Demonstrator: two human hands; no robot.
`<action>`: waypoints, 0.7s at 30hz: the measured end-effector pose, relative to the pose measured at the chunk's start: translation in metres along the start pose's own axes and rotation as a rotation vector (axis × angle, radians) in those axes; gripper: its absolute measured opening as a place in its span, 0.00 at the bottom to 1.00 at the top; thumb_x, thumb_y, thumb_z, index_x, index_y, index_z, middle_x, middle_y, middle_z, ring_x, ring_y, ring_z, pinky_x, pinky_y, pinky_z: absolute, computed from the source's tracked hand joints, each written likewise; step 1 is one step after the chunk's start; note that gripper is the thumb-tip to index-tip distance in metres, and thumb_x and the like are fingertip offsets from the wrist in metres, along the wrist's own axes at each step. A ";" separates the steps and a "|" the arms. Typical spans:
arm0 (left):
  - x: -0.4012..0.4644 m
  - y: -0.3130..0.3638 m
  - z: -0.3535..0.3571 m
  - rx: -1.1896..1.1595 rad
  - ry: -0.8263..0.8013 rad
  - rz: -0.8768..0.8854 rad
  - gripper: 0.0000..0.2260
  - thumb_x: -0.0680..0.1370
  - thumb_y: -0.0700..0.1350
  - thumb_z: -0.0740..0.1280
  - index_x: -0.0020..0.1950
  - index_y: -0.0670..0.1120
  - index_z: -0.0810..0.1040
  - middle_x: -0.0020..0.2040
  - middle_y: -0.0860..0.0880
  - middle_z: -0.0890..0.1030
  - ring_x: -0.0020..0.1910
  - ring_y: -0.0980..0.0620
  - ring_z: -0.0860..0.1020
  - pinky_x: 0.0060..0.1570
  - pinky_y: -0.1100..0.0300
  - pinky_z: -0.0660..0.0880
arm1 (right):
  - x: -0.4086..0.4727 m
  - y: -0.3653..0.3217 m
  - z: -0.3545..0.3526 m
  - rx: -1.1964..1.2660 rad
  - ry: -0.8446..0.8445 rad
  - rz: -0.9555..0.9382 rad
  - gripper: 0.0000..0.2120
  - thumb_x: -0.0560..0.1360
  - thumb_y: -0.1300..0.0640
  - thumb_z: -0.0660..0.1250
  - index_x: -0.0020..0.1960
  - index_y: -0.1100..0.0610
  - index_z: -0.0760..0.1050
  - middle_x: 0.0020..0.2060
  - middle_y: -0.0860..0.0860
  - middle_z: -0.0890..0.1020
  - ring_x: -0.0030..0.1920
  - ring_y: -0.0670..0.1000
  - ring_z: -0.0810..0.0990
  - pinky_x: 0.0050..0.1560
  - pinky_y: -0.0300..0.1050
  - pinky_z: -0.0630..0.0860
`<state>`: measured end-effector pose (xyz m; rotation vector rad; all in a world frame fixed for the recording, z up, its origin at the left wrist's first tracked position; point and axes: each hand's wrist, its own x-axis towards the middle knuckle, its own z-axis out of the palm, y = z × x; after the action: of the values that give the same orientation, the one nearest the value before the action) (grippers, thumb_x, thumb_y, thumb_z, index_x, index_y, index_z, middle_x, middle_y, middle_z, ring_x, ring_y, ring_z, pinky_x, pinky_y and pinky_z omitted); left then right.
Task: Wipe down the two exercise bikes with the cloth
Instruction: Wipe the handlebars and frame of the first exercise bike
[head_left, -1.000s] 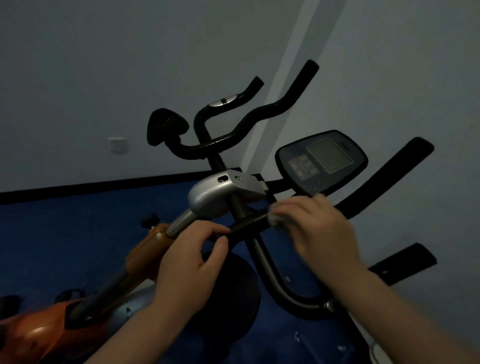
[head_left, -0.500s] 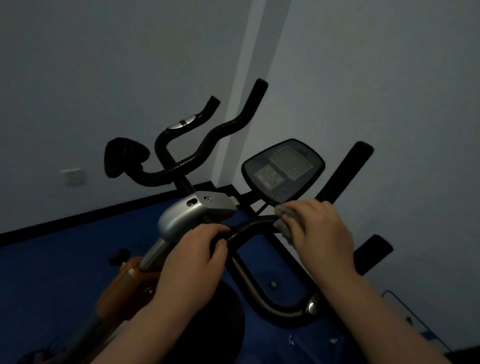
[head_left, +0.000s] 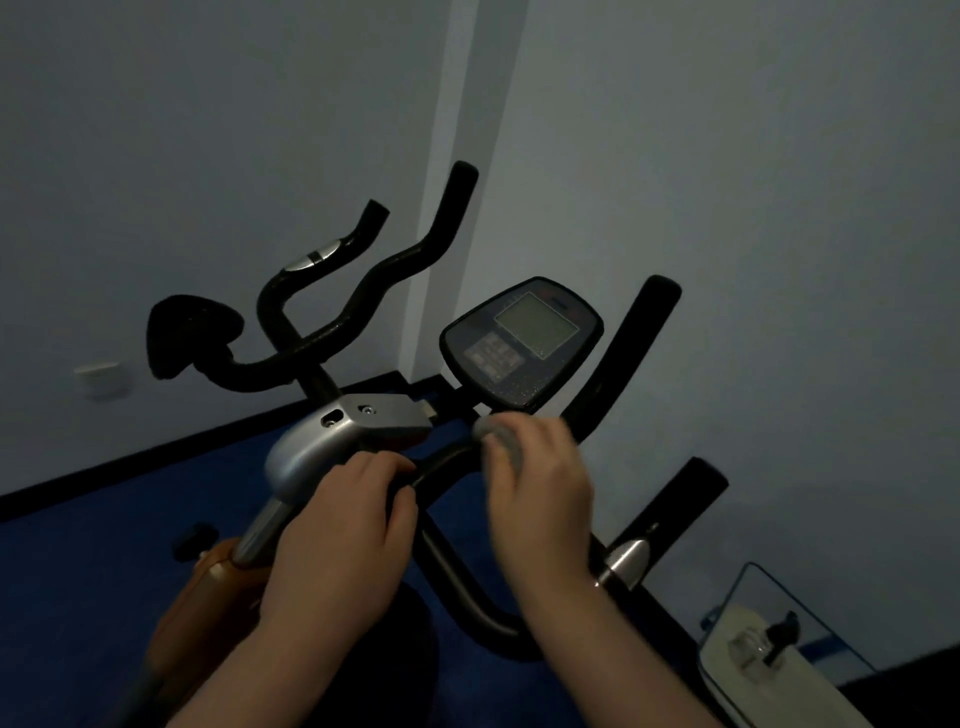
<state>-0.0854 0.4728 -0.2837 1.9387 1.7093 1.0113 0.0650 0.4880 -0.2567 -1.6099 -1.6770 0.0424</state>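
Observation:
The near exercise bike has a silver stem cover (head_left: 332, 441), a black console with a grey screen (head_left: 522, 343) and black curved handlebars (head_left: 452, 577). My left hand (head_left: 343, 535) grips the handlebar just below the stem cover. My right hand (head_left: 540, 493) holds a small grey cloth (head_left: 496, 436) pressed on the same bar, right under the console. The hand is blurred. A second bike's black handlebars (head_left: 363, 301) and a black pad (head_left: 187, 332) stand behind, toward the wall. An orange frame part (head_left: 208, 597) shows at lower left.
Grey walls meet in a corner behind the bikes. The floor (head_left: 93, 561) is blue with a black skirting. A wall socket (head_left: 101, 379) sits at left. A glass-topped surface (head_left: 774, 654) with a small object stands at lower right.
The view has shifted, so the bikes sit further right and lower. My right hand has slid the cloth a little along the handlebar under the console. The left hand keeps its grip.

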 end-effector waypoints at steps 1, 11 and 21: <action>0.001 0.001 -0.001 -0.030 -0.007 -0.026 0.09 0.76 0.53 0.57 0.54 0.61 0.73 0.48 0.63 0.74 0.48 0.63 0.73 0.40 0.64 0.71 | -0.004 -0.001 0.001 0.062 -0.068 -0.031 0.07 0.76 0.56 0.66 0.53 0.50 0.79 0.49 0.44 0.76 0.48 0.42 0.75 0.47 0.31 0.72; 0.055 0.037 0.026 -0.314 -0.084 -0.039 0.07 0.78 0.45 0.63 0.49 0.55 0.80 0.47 0.56 0.81 0.48 0.57 0.78 0.51 0.57 0.75 | 0.036 0.033 -0.019 -0.130 0.048 0.034 0.05 0.78 0.56 0.64 0.52 0.51 0.76 0.53 0.47 0.70 0.53 0.48 0.69 0.41 0.34 0.69; 0.052 0.028 0.039 -0.253 -0.181 -0.036 0.09 0.79 0.50 0.58 0.53 0.64 0.73 0.46 0.65 0.77 0.47 0.67 0.74 0.42 0.67 0.67 | 0.043 0.035 -0.022 -0.088 0.148 0.116 0.06 0.78 0.51 0.63 0.52 0.50 0.77 0.53 0.45 0.68 0.53 0.46 0.71 0.44 0.32 0.66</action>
<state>-0.0376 0.5243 -0.2765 1.7729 1.4373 0.9559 0.1109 0.5206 -0.2383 -1.7312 -1.4900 -0.0923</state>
